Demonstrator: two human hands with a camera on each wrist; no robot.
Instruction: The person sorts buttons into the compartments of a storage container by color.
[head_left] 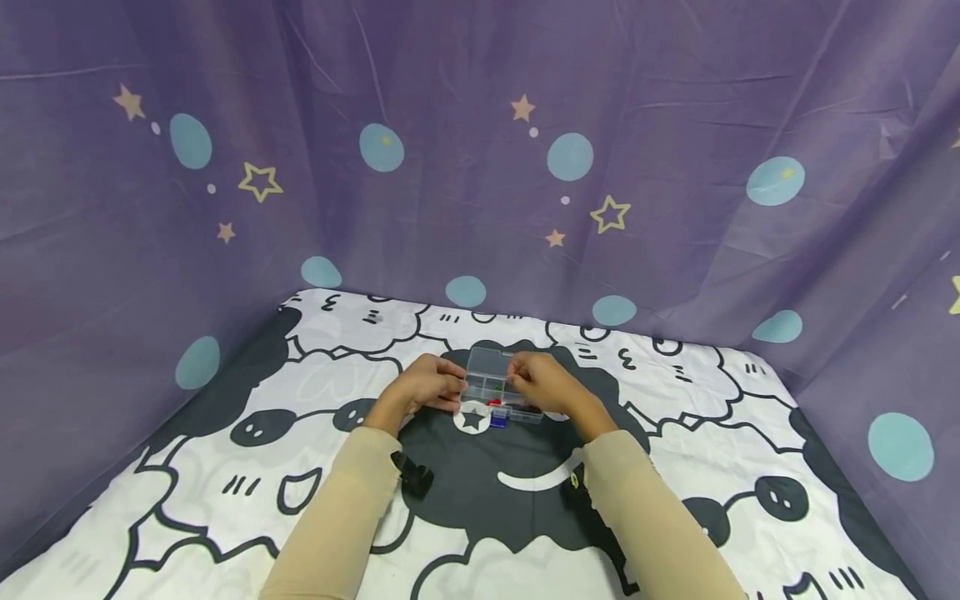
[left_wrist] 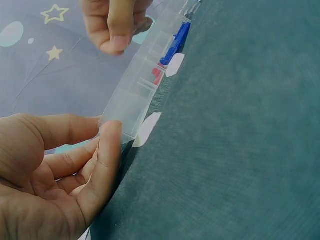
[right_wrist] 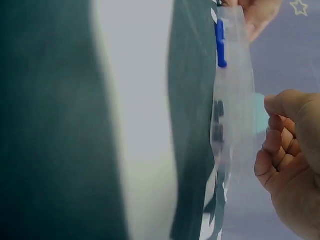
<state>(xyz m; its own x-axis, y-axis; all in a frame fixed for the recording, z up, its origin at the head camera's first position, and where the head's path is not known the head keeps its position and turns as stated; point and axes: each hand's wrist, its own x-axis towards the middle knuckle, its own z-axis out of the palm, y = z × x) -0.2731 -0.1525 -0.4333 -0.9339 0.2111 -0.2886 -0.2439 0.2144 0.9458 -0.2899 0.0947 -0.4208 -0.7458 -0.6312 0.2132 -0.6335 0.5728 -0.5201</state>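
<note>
A clear plastic compartment box (head_left: 486, 388) lies on the dark patch of the bedding, its transparent lid (head_left: 491, 361) raised at the back. Inside it are a small red piece (head_left: 494, 402) and a green bit (head_left: 497, 387). A blue clip-like part (left_wrist: 176, 44) shows along the front side, and dark pieces (right_wrist: 218, 120) sit toward the right end. My left hand (head_left: 431, 382) holds the box's left end between thumb and fingers. Above the right half hovers my right hand (head_left: 542, 378), its fingers bent and thumb near the index finger; whether a tiny thing is between them is hidden.
White bedding (head_left: 315, 375) with black cartoon outlines covers the surface. Purple curtains (head_left: 480, 208) with stars and blue dots hang behind and on both sides. A white round star print (head_left: 472, 418) lies just in front of the box.
</note>
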